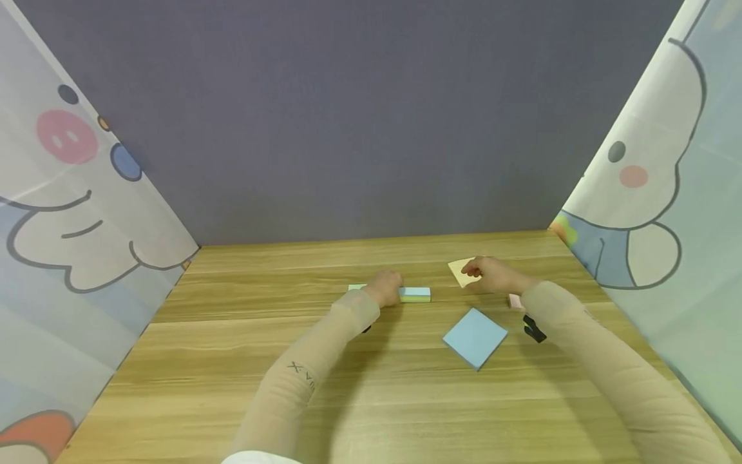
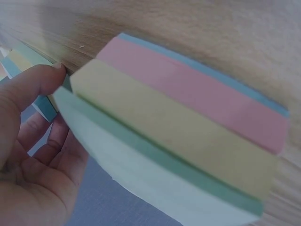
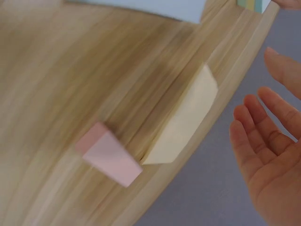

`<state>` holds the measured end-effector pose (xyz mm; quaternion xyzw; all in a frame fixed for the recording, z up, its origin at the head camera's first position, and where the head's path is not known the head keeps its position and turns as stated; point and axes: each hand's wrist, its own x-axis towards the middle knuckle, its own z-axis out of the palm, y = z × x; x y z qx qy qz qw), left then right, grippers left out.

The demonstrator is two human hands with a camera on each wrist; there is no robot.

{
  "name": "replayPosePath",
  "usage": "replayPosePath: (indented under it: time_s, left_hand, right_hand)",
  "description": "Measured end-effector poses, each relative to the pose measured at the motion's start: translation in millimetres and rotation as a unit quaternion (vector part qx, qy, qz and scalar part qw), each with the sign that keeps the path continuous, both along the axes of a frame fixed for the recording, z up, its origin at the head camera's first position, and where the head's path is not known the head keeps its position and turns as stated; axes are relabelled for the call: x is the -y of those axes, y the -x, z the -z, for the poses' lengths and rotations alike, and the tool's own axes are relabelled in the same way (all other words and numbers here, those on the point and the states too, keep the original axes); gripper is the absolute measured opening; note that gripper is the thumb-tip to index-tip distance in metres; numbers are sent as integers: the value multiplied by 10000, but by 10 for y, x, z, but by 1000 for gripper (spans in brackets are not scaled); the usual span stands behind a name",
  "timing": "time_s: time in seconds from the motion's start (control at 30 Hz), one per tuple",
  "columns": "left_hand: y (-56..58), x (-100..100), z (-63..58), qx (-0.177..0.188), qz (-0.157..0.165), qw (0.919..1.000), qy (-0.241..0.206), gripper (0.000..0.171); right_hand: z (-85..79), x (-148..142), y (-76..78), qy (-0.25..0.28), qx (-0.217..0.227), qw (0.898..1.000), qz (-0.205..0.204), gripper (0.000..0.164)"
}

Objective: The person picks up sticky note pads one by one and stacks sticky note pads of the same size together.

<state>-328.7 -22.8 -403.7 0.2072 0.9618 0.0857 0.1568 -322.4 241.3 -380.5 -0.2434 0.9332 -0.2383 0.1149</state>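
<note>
The blue-topped stack appears to be pinched between the thumb and curled fingers of the left hand, with the green-topped stack just beside that hand on its left. Nothing is held by the right hand; its thumb and gently bent fingers are spread apart beside the yellow pad. The pink block lies near the right wrist, the blue square pad nearer the body than that hand. The step in hand is judged to be the steadying of the stacks; for the next move, the yellow pad would probably need to be gripped by its edges.
</note>
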Motion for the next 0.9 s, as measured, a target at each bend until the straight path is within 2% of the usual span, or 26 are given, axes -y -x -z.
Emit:
replayPosePath:
  time_s: [0.4, 0.53, 0.67, 0.77, 0.9]
  left_hand:
    - [1, -7, -2, -35, -90, 9999, 111, 38]
    - [3, -9, -8, -129, -34, 9998, 160, 37]
    - [3, -6, 1, -173, -10, 9998, 103, 34]
    - [-3, -2, 6, -210, 16, 9997, 91, 34]
    - [-18, 4, -2, -232, 34, 9996, 135, 37]
  right_hand:
    - [105, -255, -44, -126, -135, 9998, 3, 41]
    - [79, -304, -61, -428, -184, 9981, 402, 47]
    - [62, -371, -79, -745, -201, 9927, 927, 35]
    - [46, -410, -103, -851, -97, 9898, 1138, 30]
    - [35, -438, -151, -950, -11, 9881, 1207, 37]
